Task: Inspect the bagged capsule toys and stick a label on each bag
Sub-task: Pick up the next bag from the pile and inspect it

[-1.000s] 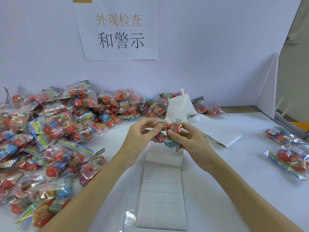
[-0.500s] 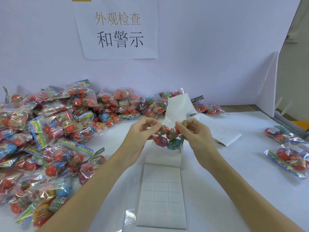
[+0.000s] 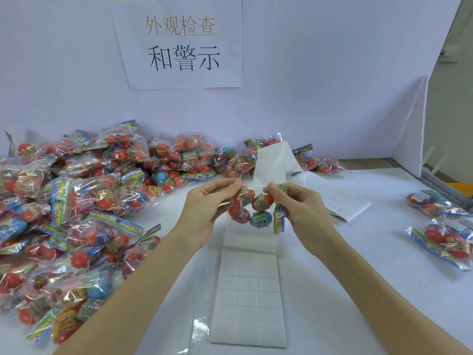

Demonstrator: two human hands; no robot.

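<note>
One bag of capsule toys held up in both hands over the label sheet.

Nearest, one label sheet (image 3: 248,298) lies flat on the white table (image 3: 358,265), its top part peeled and curling upward; a grid of blank labels shows on the lower part. Above it, the left hand (image 3: 204,208) and right hand (image 3: 304,213) each pinch a top corner of one clear bag (image 3: 252,206) between thumb and fingertips, other fingers loosely curled. The bag hangs clear of the table; about four capsules show inside, three red and one blue. At right, two bags (image 3: 440,221) lie apart from the rest. One folded paper (image 3: 343,203) lies behind the right hand. At left and rear, a heap of bags (image 3: 76,201), too many to count. One printed sign (image 3: 179,42) hangs on the wall.
</note>
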